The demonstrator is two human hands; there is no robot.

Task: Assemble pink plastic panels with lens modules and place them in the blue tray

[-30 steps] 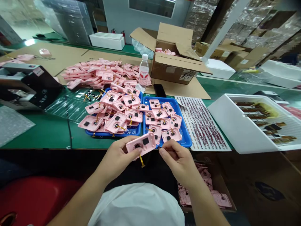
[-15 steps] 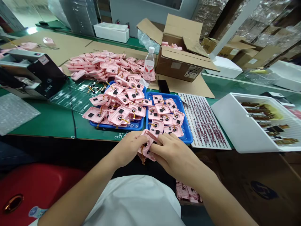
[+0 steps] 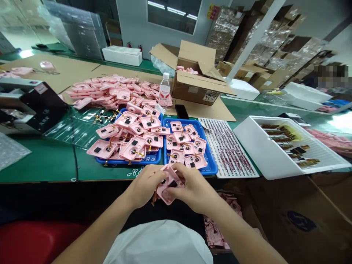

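Observation:
Between both hands, just in front of the table edge, is a pink plastic housing half (image 3: 168, 191) with black parts inside and a brown flex cable hanging from its lower left. My left hand (image 3: 144, 185) is closed on its left side. From the right, my right hand (image 3: 192, 187) grips it, thumb lying over the inner face. Beyond the hands, a blue tray (image 3: 213, 167) holds several similar pink housings (image 3: 187, 147). To its left, another blue tray (image 3: 156, 157) is heaped with more pink housings (image 3: 133, 147).
A white sheet with rows of small dark red parts (image 3: 228, 146) lies right of the trays, beside a white foam box (image 3: 257, 161) of flex cables. Behind stand a water bottle (image 3: 164, 91), a phone (image 3: 181, 112), a cardboard box (image 3: 192, 88) and a pink housing pile (image 3: 107, 91).
The head view has tilted up and shifted right. The held housing has turned in the hands, and my right thumb now lies across its inner face.

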